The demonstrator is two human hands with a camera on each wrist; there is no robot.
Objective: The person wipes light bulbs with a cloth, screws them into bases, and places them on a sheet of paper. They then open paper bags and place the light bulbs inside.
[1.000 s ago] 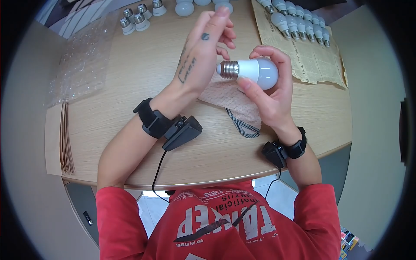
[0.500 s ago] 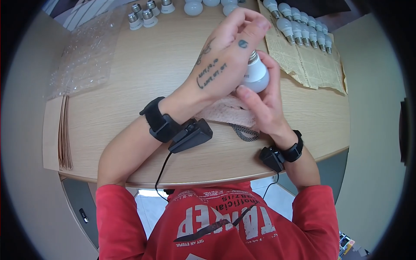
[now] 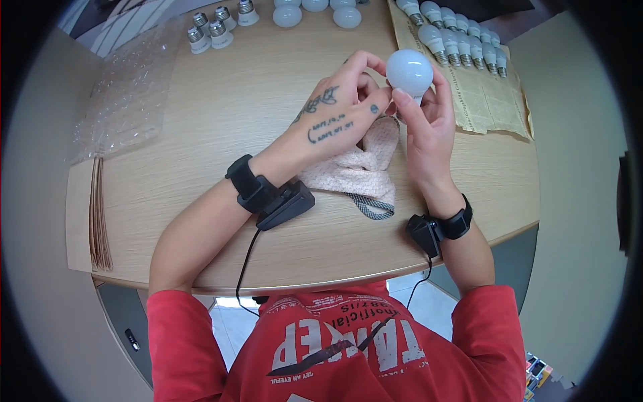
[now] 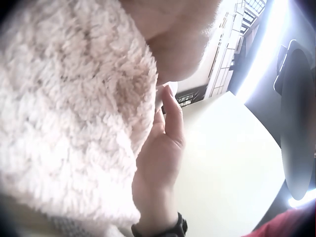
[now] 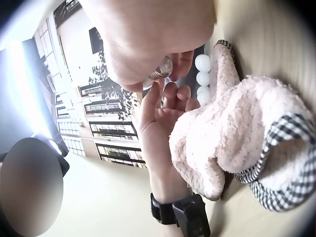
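A white light bulb is pinched by my right hand, its round dome pointing away from me in the head view. In the right wrist view its metal screw base shows below my right palm. Close by on the left is my left hand, fingers curled, index fingertip right at the dome. A pale pink fluffy cloth bunches under the left palm, held by that hand, its lower fingers partly hidden. The cloth's black-and-white checked loop hangs toward me.
Upturned bulb bases stand at the back left, beside bubble wrap. White round bulbs sit at the back middle. Several bulbs lie on printed brown paper at the right. Folded paper bags stand at the table's left edge.
The bulb has turned from base-left, through base-away, to dome-away. My left hand covered its base half a second ago and now sits left of it. The cloth has shifted with that hand.
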